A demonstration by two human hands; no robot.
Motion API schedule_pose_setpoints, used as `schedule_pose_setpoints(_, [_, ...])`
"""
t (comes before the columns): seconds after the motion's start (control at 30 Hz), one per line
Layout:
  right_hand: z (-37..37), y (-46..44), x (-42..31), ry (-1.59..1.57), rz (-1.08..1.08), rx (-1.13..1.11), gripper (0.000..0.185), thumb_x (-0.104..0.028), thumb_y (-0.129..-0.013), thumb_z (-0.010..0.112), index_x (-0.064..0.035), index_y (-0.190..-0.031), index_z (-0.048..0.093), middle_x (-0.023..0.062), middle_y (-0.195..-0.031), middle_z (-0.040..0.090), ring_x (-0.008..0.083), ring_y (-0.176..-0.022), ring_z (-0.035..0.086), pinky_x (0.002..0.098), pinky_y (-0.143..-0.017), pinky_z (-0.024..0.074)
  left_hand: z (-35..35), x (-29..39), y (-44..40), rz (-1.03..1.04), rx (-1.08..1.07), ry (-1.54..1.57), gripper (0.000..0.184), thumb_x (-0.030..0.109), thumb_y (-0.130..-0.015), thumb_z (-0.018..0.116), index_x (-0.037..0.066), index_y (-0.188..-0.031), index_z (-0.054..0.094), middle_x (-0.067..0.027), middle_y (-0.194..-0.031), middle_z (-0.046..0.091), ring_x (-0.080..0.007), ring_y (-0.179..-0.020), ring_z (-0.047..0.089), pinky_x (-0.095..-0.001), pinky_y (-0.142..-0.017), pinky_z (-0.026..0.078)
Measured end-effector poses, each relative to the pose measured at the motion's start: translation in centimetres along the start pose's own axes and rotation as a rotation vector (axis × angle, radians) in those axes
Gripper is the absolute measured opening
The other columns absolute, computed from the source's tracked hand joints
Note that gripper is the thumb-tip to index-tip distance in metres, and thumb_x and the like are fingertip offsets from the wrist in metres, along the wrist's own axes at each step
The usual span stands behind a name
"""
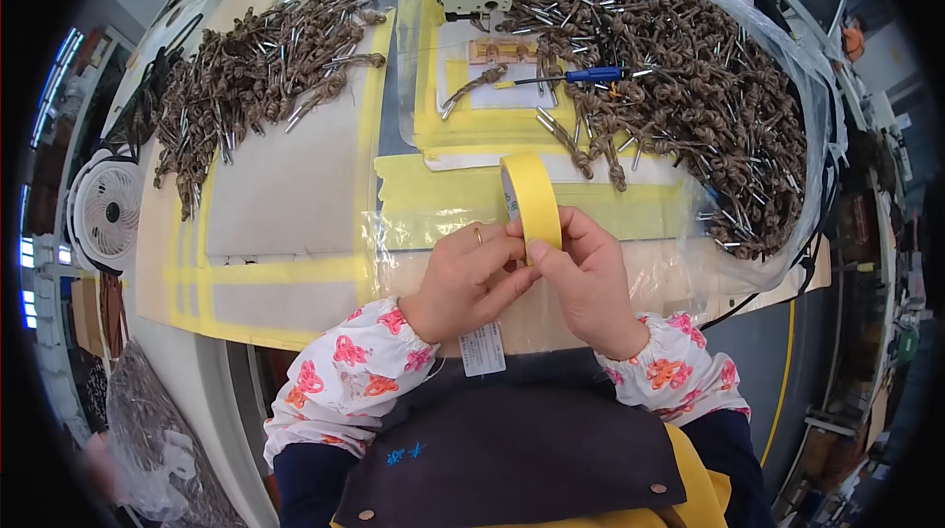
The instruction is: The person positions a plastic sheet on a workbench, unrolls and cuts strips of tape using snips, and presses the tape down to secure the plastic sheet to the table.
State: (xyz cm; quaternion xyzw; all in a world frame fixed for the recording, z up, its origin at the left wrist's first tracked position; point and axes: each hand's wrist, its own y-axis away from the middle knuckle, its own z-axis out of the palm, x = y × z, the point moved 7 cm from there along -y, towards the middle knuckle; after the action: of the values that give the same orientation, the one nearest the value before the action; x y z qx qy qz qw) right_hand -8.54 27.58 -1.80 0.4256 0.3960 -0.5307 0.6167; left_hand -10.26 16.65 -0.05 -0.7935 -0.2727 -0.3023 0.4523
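The tape [540,195] stood on edge, pinched near its six o'clock by the right hand [594,284]; at seven, the left hand [467,278] bunched its fingers, any hold unclear. A steady roll and light fingertips probably served best.

Bright, even light on my feed, inside a black fisheye rim.
I see bluish-white light strips [56,85] glowing at far left, glints on the clear plastic bag [825,115], and only soft shadows on the work surface [281,193]. The tape roll [543,203] looks crisp; the shelving [832,424] at the right edge bends and softens.
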Motion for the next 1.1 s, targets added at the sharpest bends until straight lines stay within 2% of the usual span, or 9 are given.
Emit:
schedule_pose_setpoints(0.13, [-0.4,-0.6,1.1,-0.060,0.078,0.006,0.021,-0.012,-0.087,0.058,0.0011,-0.103,0.054,0.0031,-0.098,0.057,0.0058,-0.086,0.051,0.0223,-0.077,0.0437,-0.1,0.2,-0.2,0.002,-0.034,0.029,0.016,0.008,-0.071,0.071,0.004,-0.082,0.060,-0.0064,-0.067,0.056,-0.0210,-0.058,0.055,-0.0307,-0.052,0.043])
schedule_pose_setpoints(0.23, [0.9,-0.2,-0.7,0.006,-0.089,-0.040,0.023,-0.013,-0.088,0.058,0.0020,-0.105,0.053,0.0044,-0.099,0.058,0.0068,-0.086,0.054,0.0232,-0.076,0.0446,-0.2,-0.6,0.4,-0.109,-0.005,0.143,0.015,0.008,-0.072,0.071,0.005,-0.083,0.061,-0.0068,-0.068,0.057,-0.0199,-0.059,0.057,-0.0292,-0.052,0.043])
schedule_pose_setpoints(0.33, [0.6,-0.4,-0.7,0.154,-0.138,-0.120,0.024,-0.010,-0.091,0.052,0.0025,-0.111,0.050,0.0084,-0.110,0.057,0.0123,-0.099,0.054,0.0256,-0.084,0.0445,-0.4,-1.4,0.4,-0.124,0.017,0.145,0.016,0.009,-0.072,0.072,0.005,-0.084,0.062,-0.0070,-0.069,0.059,-0.0194,-0.061,0.058,-0.0287,-0.053,0.044])
schedule_pose_setpoints(0.4, [0.3,-0.5,-1.0,0.189,-0.147,-0.087,0.023,-0.011,-0.089,0.055,0.0036,-0.107,0.052,0.0076,-0.101,0.059,0.0104,-0.091,0.057,0.0249,-0.077,0.0458,-0.7,-0.8,0.2,-0.121,-0.017,0.076,0.018,0.009,-0.070,0.074,0.006,-0.084,0.062,-0.0066,-0.069,0.060,-0.0198,-0.062,0.059,-0.0291,-0.055,0.046])
schedule_pose_setpoints(0.57, [-1.2,-0.6,-3.1,0.539,-0.229,0.011,0.021,-0.009,-0.086,0.059,0.0043,-0.102,0.057,0.0070,-0.072,0.062,0.0099,-0.066,0.060,0.0235,-0.058,0.0458,-2.7,0.4,-0.7,-0.008,0.208,-0.141,0.025,0.006,-0.067,0.074,0.006,-0.089,0.064,-0.0059,-0.079,0.063,-0.0209,-0.068,0.060,-0.0309,-0.060,0.047])
schedule_pose_setpoints(0.63, [-1.3,-0.5,-2.8,0.583,-0.217,0.004,0.020,-0.009,-0.085,0.060,0.0038,-0.100,0.059,0.0078,-0.071,0.062,0.0103,-0.064,0.060,0.0239,-0.055,0.0446,-3.2,0.7,-0.7,0.057,0.288,-0.252,0.027,0.005,-0.066,0.074,0.006,-0.091,0.064,-0.0057,-0.084,0.064,-0.0212,-0.070,0.060,-0.0314,-0.061,0.046])
schedule_pose_setpoints(0.73, [-1.1,-0.4,-2.7,0.656,-0.279,0.021,0.019,-0.008,-0.083,0.061,0.0032,-0.098,0.060,0.0104,-0.071,0.062,0.0143,-0.059,0.059,0.0253,-0.053,0.0438,-2.6,1.2,-0.9,0.160,0.197,-0.323,0.026,0.004,-0.065,0.073,0.005,-0.090,0.064,-0.0060,-0.084,0.064,-0.0222,-0.070,0.060,-0.0317,-0.065,0.047])
schedule_pose_setpoints(0.97, [-0.2,-0.1,-3.9,0.879,-0.459,0.021,0.020,-0.010,-0.080,0.064,0.0025,-0.095,0.060,0.0156,-0.072,0.062,0.0274,-0.056,0.059,0.0309,-0.050,0.0446,-2.2,0.6,-1.0,0.136,0.194,-0.241,0.019,0.001,-0.066,0.071,0.003,-0.085,0.064,-0.0075,-0.084,0.066,-0.0238,-0.068,0.062,-0.0319,-0.063,0.049])
schedule_pose_setpoints(1.1, [-0.1,0.1,-3.6,0.997,-0.535,-0.007,0.018,-0.009,-0.079,0.063,0.0026,-0.092,0.059,0.0149,-0.068,0.060,0.0285,-0.055,0.058,0.0335,-0.049,0.0440,-1.8,0.0,-0.7,0.100,0.143,-0.192,0.018,0.001,-0.067,0.070,0.002,-0.084,0.064,-0.0089,-0.084,0.066,-0.0248,-0.069,0.062,-0.0322,-0.062,0.050])
